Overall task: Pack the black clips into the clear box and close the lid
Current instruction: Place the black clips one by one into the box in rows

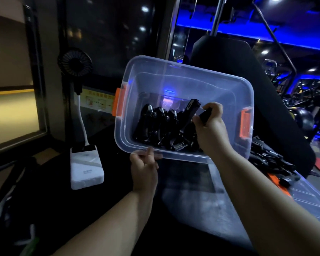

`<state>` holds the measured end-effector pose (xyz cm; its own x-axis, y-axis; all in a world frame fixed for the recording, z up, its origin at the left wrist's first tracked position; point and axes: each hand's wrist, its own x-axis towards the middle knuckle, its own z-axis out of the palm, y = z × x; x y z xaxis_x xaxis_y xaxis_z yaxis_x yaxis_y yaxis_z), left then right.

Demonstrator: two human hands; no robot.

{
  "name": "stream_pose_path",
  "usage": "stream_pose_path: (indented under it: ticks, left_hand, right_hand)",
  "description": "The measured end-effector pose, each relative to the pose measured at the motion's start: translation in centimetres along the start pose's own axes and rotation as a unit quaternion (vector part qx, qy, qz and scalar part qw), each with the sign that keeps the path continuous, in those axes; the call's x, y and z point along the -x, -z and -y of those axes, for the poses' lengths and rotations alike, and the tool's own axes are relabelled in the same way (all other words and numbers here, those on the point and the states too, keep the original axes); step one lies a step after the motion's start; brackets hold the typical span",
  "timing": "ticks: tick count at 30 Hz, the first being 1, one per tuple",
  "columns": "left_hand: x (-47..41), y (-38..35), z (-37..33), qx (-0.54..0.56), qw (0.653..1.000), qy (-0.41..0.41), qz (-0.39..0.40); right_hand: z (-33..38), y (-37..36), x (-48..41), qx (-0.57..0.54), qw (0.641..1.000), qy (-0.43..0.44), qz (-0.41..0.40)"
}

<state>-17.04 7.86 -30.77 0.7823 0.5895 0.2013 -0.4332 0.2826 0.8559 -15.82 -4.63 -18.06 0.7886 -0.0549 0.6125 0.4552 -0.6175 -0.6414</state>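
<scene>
The clear box (220,84) with orange latches is lifted and tilted toward me above the dark table. My left hand (144,166) grips its near rim from below. Inside lie several black clips (155,124) with metal springs, packed in a row along the bottom. My right hand (210,126) reaches into the box and pinches one black clip (192,109) that stands on end above the others. The clear lid (307,193) lies flat on the table at the right.
A pile of loose black clips (272,159) lies at the right behind the lid. A white power bank (86,169) with a small black fan (75,61) on a white stalk stands at the left. A black chair back (248,71) rises behind the box.
</scene>
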Motion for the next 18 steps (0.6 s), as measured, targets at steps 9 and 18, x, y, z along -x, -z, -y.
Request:
stream_pose_path:
  ticks: [9, 18]
  left_hand:
    - [-0.4, -0.1, 0.6, 0.045, 0.999, 0.012, -0.003]
    - [-0.5, 0.0, 1.1, 0.015, 1.0, -0.008, -0.001]
  right_hand:
    - [2.6, -5.0, -2.5, 0.067, 0.983, -0.04, 0.167]
    - [4.5, -11.3, -4.3, 0.097, 0.976, 0.011, 0.193]
